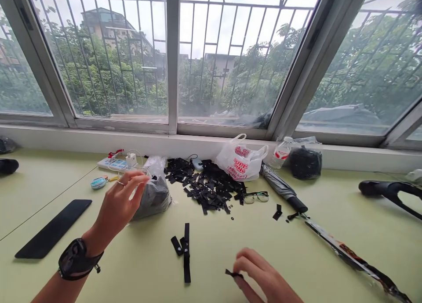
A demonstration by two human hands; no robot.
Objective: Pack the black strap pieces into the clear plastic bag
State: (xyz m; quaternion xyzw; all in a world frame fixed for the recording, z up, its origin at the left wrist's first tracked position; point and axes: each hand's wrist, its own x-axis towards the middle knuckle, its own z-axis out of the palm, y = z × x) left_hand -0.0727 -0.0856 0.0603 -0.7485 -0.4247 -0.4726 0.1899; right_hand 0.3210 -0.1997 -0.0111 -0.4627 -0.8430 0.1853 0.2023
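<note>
Black strip (pixel 230 273), in right hand (pixel 260 273), between thumb and fingers (end protruding)

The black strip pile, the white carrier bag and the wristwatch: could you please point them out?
Black strip pile (pixel 214 187): head view, middle of heap.
White carrier bag (pixel 241 161): head view, printed front.
Wristwatch (pixel 70 257): head view, dial.

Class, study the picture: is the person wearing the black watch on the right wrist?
No, the black watch is strapped around the wrist of the left hand.

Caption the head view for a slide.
Right hand holding a black strip, left hand raised near a filled plastic bag.
</note>
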